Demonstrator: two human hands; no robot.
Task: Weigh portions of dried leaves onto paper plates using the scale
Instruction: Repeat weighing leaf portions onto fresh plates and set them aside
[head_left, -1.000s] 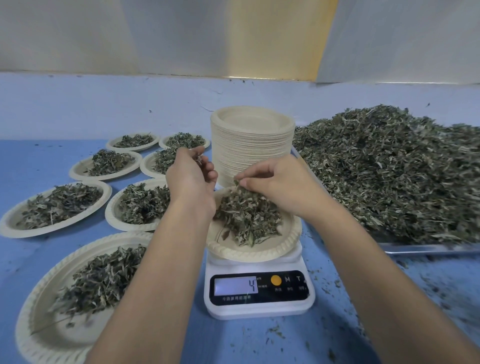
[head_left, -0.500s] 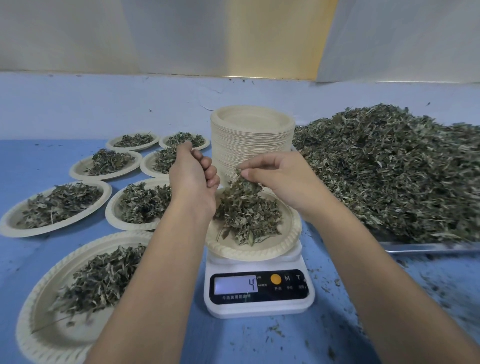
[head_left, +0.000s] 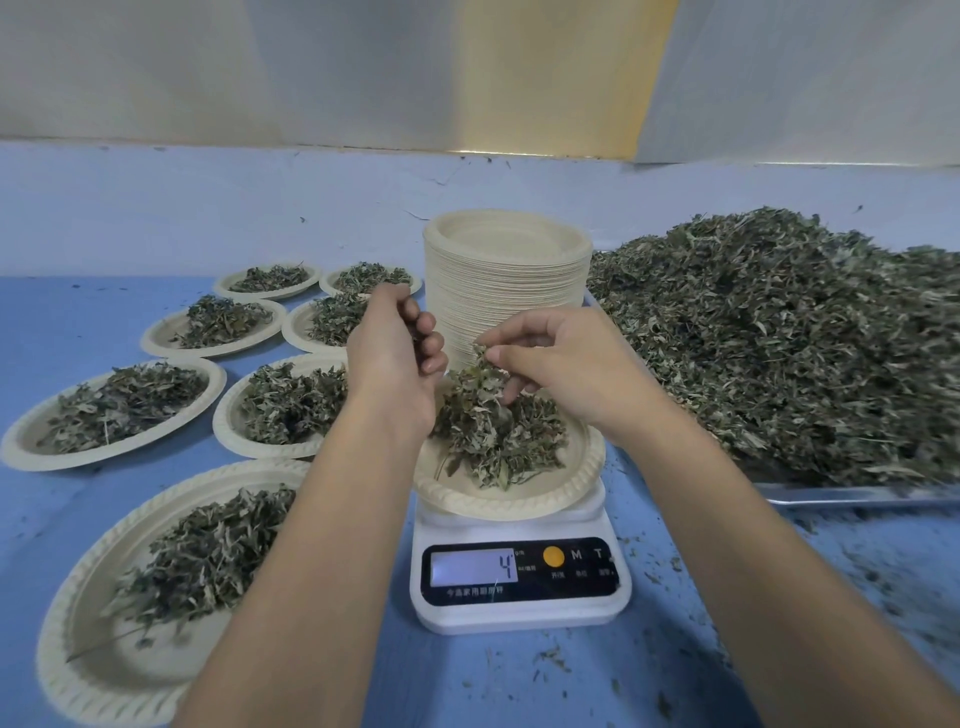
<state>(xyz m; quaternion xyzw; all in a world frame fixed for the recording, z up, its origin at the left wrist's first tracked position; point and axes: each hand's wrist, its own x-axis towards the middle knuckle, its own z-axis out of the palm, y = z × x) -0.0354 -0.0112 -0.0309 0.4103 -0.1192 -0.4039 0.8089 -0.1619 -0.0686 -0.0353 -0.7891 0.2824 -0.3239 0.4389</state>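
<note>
- Pinching a tuft at the top of the dried leaves (head_left: 498, 441) between thumb and forefinger of the right hand (head_left: 571, 364), with the remaining fingers (head_left: 511, 391) curled down into the pile.
- Holding the left hand (head_left: 392, 364) just beside it, over the plate's left rim, with fingers (head_left: 431, 345) curled into a loose fist; cannot tell whether anything sits inside.
- Leaving only a narrow gap between the two hands, right above the pile.
- Heaping those leaves in the middle of a paper plate (head_left: 519, 501), with bare rim showing along the near side.
- Resting that plate on the scale (head_left: 519, 616), rim overhanging the white platform left and right; reading 4 on the display (head_left: 475, 566).
- Crowding in right behind the hands: a tall stack of empty plates (head_left: 506, 280), near the fingers, contact not clear.
- Filling the right side: a big heap of loose leaves (head_left: 779, 338) on a metal tray (head_left: 857, 493), its edge running just beside the scale and partly hidden by the right forearm.
- Spreading out to the left: seven filled plates (head_left: 119, 670), set close together, the nearest partly under the left forearm.
- Showing open blue table (head_left: 519, 691) in front of the scale, dotted with leaf crumbs, and more bare blue behind the far plates.
</note>
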